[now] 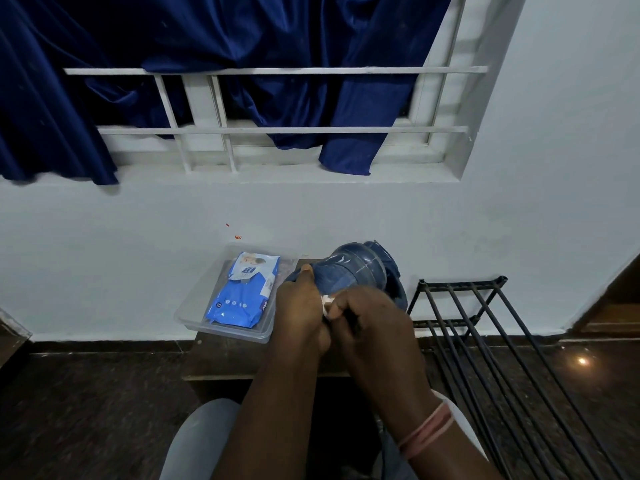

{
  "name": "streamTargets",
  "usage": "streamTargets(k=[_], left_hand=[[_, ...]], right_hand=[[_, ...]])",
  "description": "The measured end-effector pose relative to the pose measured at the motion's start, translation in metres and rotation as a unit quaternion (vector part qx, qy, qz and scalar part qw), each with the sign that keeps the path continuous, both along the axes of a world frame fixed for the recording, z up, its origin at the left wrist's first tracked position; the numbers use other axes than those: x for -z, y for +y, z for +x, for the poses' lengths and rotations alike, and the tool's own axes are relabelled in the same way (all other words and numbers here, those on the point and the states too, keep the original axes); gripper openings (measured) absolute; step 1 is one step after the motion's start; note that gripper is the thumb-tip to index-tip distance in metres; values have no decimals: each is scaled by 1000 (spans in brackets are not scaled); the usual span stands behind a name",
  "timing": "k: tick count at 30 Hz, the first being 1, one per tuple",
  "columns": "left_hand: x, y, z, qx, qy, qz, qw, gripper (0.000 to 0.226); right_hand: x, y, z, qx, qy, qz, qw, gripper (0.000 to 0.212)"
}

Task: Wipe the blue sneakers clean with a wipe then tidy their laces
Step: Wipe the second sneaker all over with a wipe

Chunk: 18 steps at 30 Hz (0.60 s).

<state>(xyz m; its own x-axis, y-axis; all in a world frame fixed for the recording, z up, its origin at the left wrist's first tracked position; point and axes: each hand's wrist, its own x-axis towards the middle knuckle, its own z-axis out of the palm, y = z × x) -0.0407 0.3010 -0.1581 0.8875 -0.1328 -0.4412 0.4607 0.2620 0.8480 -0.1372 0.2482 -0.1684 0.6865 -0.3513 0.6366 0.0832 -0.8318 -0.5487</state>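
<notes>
So, head view: blue sneaker (356, 268) is tipped sole-up over the small wooden table (225, 358). Left hand (299, 308) is wrapped around its near end, right hand (367, 318) pinches a white wipe (326, 303) against it. Wipes pack (242, 289) lies in the clear plastic tray (188, 315), left of the shoe. Black wire rack (485, 327) to the right.

Left hand (300, 303) grips a blue sneaker (356, 268) tipped sole-up over the tabletop (225, 358); right hand (374, 320) pinches a white wipe (327, 302) against it.
</notes>
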Motion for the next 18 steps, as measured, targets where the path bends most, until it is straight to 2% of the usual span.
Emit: streamTargets(k=[3, 6, 11, 16, 18], left_hand=[[-3, 0, -3, 16, 1, -19, 1000, 25], [-2, 0, -11, 27, -5, -11, 1000, 32], [-2, -1, -3, -18, 3, -5, 1000, 26], [-3, 0, -9, -30, 18, -23, 999, 26], [-1, 1, -7, -18, 6, -22, 1000, 35]], right_hand=[[0, -6, 3, 30, -19, 20, 999, 29], [-3, -22, 7, 93, -48, 39, 994, 26], [1, 4, 0, 6, -7, -26, 1000, 27], [-6, -24, 5, 94, -43, 24, 994, 28], [-4, -14, 5, 71, -19, -30, 997, 29]])
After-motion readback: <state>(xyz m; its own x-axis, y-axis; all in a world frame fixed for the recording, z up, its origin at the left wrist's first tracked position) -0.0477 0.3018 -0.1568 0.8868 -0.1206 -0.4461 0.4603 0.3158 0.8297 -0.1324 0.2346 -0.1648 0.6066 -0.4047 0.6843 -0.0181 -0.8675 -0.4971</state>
